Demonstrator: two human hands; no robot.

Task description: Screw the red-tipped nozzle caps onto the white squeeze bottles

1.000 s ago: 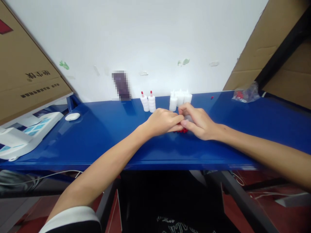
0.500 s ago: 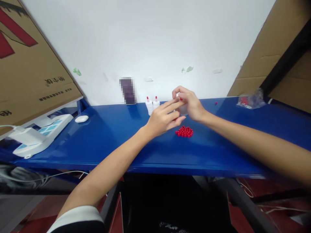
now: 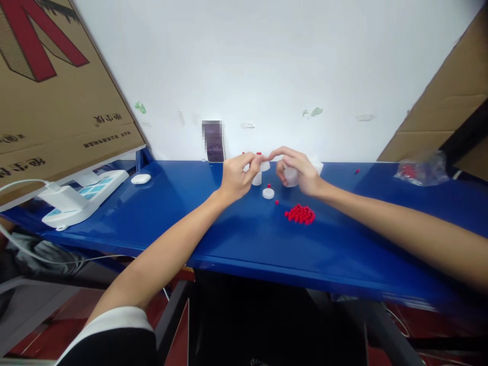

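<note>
My left hand point(image 3: 239, 175) is closed in a pinch, thumb and index together at a white cap point(image 3: 264, 165). My right hand point(image 3: 303, 170) curls round a translucent white bottle point(image 3: 292, 177), its index finger reaching to the left fingertips. Behind my left hand stand two white bottles point(image 3: 257, 178) with red tips, partly hidden. On the table below the hands lies a white round cap point(image 3: 268, 193) with a red tip. One small red cap point(image 3: 276, 202) lies near a pile of red caps point(image 3: 300, 214).
A dark pixelated object point(image 3: 214, 142) leans against the wall. At left are a white power strip point(image 3: 91, 195) with a plugged charger and a white oval case point(image 3: 141, 179). A plastic bag point(image 3: 421, 170) with red pieces lies at right, near a stray red cap point(image 3: 357, 171). Cardboard point(image 3: 72, 117) flanks the table.
My hands have drawn apart somewhat, and the left is now pinched instead of having its fingers extended. The white cap on the table has come into sight. The view has shifted slightly.
</note>
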